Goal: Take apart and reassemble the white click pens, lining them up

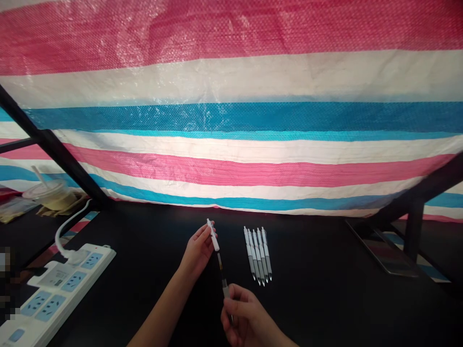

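My left hand (198, 248) pinches the white upper barrel of a pen (214, 242), its clicker end pointing away from me. Lower and to the right, my right hand (242, 313) is closed around the pen's grey grip section (226, 291). Between the two parts a thin refill (220, 262) shows, so the barrel stands apart from the grip section. To the right of my hands several white pens with grey grips (257, 255) lie side by side on the black table (307, 289), tips toward me.
A white power strip (72, 289) with a plugged-in cable lies at the left. Behind it stands a lidded plastic cup (54, 195) with a straw. A dark flat device (383, 250) rests near the right frame leg. Striped sheeting (231, 168) hangs across the back.
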Available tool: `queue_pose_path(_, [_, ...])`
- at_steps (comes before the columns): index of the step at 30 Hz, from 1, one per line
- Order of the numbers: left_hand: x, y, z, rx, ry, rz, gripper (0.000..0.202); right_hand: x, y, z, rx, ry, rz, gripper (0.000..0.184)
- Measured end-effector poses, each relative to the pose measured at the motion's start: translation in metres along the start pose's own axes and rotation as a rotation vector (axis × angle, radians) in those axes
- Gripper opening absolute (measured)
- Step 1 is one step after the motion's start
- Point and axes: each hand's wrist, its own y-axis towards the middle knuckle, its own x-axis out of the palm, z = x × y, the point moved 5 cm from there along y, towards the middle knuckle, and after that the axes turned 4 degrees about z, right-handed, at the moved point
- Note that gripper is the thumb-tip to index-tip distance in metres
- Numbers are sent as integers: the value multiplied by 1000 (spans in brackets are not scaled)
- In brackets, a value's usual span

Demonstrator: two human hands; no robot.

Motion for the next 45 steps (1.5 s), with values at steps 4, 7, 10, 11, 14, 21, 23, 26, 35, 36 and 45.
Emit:
queue_pose_path(4, [4, -3, -4, -24, 23, -34, 27, 0, 1, -2, -26, 8, 10, 41])
queue_pose_path(7, [9, -8, -8, -50, 68, -94, 29, -1, 1, -4, -46, 17, 28, 41])
queue_pose_path(10, [15, -15, -13, -91, 140, -185, 30, -3, 1, -5, -63, 27, 53, 39])
queue_pose_path(11, [17, -17, -13, -101, 165, -216, 30, -3, 1, -5, -67, 29, 62, 39])
queue_pose_path(14, [20, -21, -13, -109, 231, -282, 28, -5, 2, -3, -75, 29, 77, 41])
queue_pose_path(21, [18, -21, -7, -71, 303, -334, 21, -7, 2, -8, -124, 29, 117, 39])
queue_pose_path(23, [18, -21, -8, -70, 305, -338, 19, -8, 2, -8, -116, 32, 118, 39])
queue_pose_path(26, [19, -21, -11, -88, 297, -346, 18, -8, 3, -7, -103, 43, 118, 38])
queue_pose_path(35, [18, -17, -12, -96, 240, -329, 19, -6, 4, -6, -111, 83, 117, 48])
queue_pose_path(36, [17, -16, -12, -86, 234, -320, 19, -7, 4, -6, -113, 77, 121, 47])
queue_pose_path(45, [15, -14, -14, -61, 234, -296, 25, -10, 7, -1, -96, 42, 114, 51])
